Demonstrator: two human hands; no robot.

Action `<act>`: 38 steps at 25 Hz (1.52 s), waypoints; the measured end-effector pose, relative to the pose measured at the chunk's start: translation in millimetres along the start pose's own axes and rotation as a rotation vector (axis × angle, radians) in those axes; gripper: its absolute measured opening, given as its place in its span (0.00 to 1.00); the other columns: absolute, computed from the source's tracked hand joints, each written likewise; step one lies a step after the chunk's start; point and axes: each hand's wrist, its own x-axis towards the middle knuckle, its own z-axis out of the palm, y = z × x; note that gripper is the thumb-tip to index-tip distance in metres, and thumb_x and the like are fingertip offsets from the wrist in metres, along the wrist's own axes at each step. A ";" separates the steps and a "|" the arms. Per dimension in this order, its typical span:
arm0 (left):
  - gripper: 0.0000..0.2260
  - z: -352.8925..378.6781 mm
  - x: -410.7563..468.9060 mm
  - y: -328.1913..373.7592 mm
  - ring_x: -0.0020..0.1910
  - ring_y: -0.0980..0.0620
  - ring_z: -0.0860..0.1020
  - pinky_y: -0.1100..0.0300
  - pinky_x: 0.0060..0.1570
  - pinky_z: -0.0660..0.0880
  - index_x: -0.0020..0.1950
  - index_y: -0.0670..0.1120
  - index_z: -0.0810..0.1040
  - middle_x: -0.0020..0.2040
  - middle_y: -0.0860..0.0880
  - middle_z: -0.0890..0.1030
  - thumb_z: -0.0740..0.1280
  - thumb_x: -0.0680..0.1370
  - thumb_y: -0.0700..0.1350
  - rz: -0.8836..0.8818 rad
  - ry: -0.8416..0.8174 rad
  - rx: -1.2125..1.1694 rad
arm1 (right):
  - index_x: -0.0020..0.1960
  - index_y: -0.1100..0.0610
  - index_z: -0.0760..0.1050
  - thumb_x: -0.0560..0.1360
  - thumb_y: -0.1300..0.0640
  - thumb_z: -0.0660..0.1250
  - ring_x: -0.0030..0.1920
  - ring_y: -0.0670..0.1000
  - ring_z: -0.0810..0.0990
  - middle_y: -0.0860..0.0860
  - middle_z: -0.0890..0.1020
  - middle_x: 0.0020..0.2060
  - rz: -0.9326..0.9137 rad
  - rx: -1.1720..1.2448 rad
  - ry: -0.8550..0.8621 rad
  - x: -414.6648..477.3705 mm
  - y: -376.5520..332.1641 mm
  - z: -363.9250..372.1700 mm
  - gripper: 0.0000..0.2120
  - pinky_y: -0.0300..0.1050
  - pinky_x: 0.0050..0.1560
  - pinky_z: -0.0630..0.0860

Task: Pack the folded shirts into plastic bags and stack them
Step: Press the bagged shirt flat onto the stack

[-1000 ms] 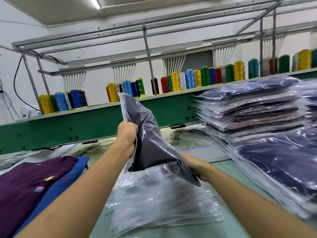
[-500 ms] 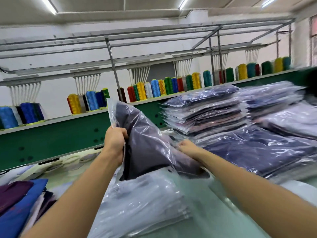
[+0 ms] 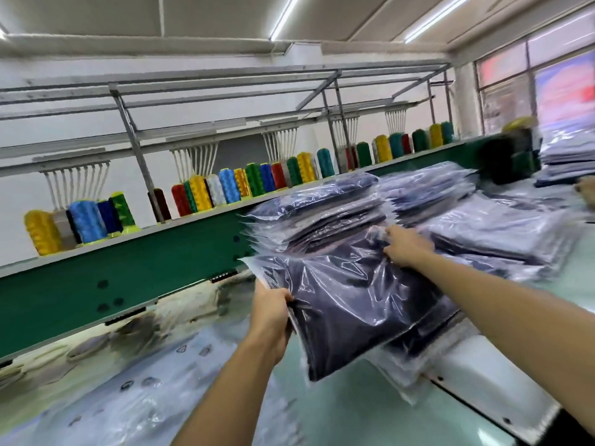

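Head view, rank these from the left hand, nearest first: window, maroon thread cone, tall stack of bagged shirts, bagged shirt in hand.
From the left hand:
1. bagged shirt: in its grip, immediately right.
2. tall stack of bagged shirts: behind the held bag, up and right.
3. maroon thread cone: farther back, to the left.
4. window: far right end of the room.

Two bare forearms stretch forward, the left bent slightly inward, the right extended farther and higher. The left hand [image 3: 273, 312], thumb on top and fingers curled beneath, grips the near-left edge of a bagged shirt [image 3: 347, 304]. The right hand [image 3: 406, 247], knuckles up, pinches the bag's far edge.
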 end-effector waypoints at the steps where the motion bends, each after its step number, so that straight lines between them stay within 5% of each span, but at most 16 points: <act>1: 0.27 13.1 4.7 -7.2 0.30 0.49 0.80 0.56 0.27 0.77 0.66 0.50 0.65 0.52 0.41 0.77 0.52 0.76 0.24 0.001 -0.023 -0.007 | 0.63 0.52 0.71 0.78 0.55 0.63 0.61 0.61 0.78 0.57 0.79 0.62 0.011 -0.046 0.020 7.0 10.8 -1.7 0.14 0.51 0.53 0.74; 6: 0.27 64.4 37.4 -45.0 0.56 0.39 0.81 0.40 0.59 0.79 0.72 0.46 0.65 0.62 0.40 0.79 0.54 0.76 0.24 -0.050 -0.144 0.115 | 0.65 0.50 0.70 0.80 0.57 0.59 0.57 0.60 0.79 0.56 0.80 0.60 0.065 -0.192 0.043 49.8 67.9 6.1 0.14 0.50 0.51 0.72; 10: 0.25 78.3 56.3 -62.9 0.59 0.42 0.78 0.40 0.63 0.76 0.76 0.46 0.61 0.69 0.40 0.74 0.54 0.80 0.31 -0.070 -0.149 0.448 | 0.60 0.51 0.71 0.81 0.55 0.59 0.51 0.58 0.78 0.56 0.81 0.56 0.065 -0.295 0.083 79.3 100.7 21.5 0.08 0.48 0.48 0.69; 13: 0.38 82.1 74.6 -73.7 0.78 0.37 0.58 0.46 0.72 0.64 0.83 0.48 0.42 0.81 0.40 0.54 0.60 0.78 0.36 0.100 -0.070 0.952 | 0.66 0.51 0.68 0.79 0.48 0.64 0.63 0.60 0.71 0.58 0.74 0.64 0.103 -0.398 0.069 94.0 113.2 36.7 0.17 0.55 0.60 0.68; 15: 0.37 87.6 87.1 -75.6 0.81 0.41 0.47 0.47 0.78 0.52 0.83 0.48 0.46 0.83 0.42 0.48 0.63 0.79 0.41 0.326 -0.063 1.232 | 0.72 0.47 0.65 0.77 0.43 0.63 0.69 0.61 0.65 0.60 0.67 0.69 0.027 -0.449 0.113 96.9 112.1 48.4 0.25 0.58 0.69 0.61; 17: 0.32 99.9 101.0 -78.9 0.81 0.42 0.47 0.45 0.79 0.46 0.83 0.50 0.52 0.83 0.44 0.52 0.60 0.82 0.55 0.348 -0.202 1.319 | 0.77 0.41 0.59 0.78 0.38 0.57 0.75 0.60 0.59 0.57 0.61 0.76 -0.181 -0.433 0.070 97.0 105.0 59.4 0.28 0.60 0.75 0.55; 19: 0.38 112.4 113.4 -86.0 0.82 0.39 0.46 0.40 0.78 0.41 0.83 0.57 0.49 0.83 0.45 0.50 0.55 0.77 0.72 0.188 -0.332 1.365 | 0.78 0.34 0.55 0.79 0.34 0.51 0.78 0.57 0.58 0.51 0.59 0.80 -0.335 -0.343 -0.108 96.9 99.1 69.7 0.27 0.62 0.76 0.54; 22: 0.50 128.0 126.7 -99.1 0.81 0.36 0.41 0.36 0.76 0.36 0.82 0.63 0.43 0.83 0.46 0.43 0.47 0.64 0.84 0.049 -0.407 1.425 | 0.76 0.28 0.51 0.71 0.22 0.42 0.79 0.57 0.58 0.50 0.57 0.80 -0.238 -0.224 -0.334 102.1 105.3 74.9 0.35 0.65 0.76 0.55; 27: 0.52 136.0 141.8 -109.5 0.80 0.36 0.38 0.34 0.76 0.37 0.81 0.64 0.43 0.83 0.48 0.40 0.46 0.62 0.86 0.003 -0.447 1.403 | 0.77 0.30 0.50 0.56 0.12 0.35 0.80 0.56 0.53 0.51 0.55 0.81 -0.200 -0.140 -0.385 109.5 114.0 81.2 0.52 0.64 0.77 0.50; 34: 0.51 132.6 143.6 -119.5 0.81 0.36 0.39 0.33 0.76 0.38 0.82 0.63 0.44 0.83 0.49 0.40 0.46 0.63 0.85 0.055 -0.491 1.483 | 0.74 0.24 0.40 0.60 0.15 0.35 0.79 0.66 0.48 0.49 0.46 0.82 -0.100 -0.274 -0.364 98.8 120.9 92.6 0.43 0.76 0.72 0.49; 38: 0.51 128.8 132.8 -117.6 0.81 0.37 0.42 0.34 0.77 0.41 0.83 0.58 0.45 0.83 0.49 0.43 0.47 0.67 0.84 0.101 -0.456 1.545 | 0.76 0.27 0.39 0.71 0.20 0.42 0.80 0.65 0.44 0.49 0.43 0.82 -0.038 -0.364 -0.453 96.4 119.7 91.9 0.35 0.77 0.72 0.48</act>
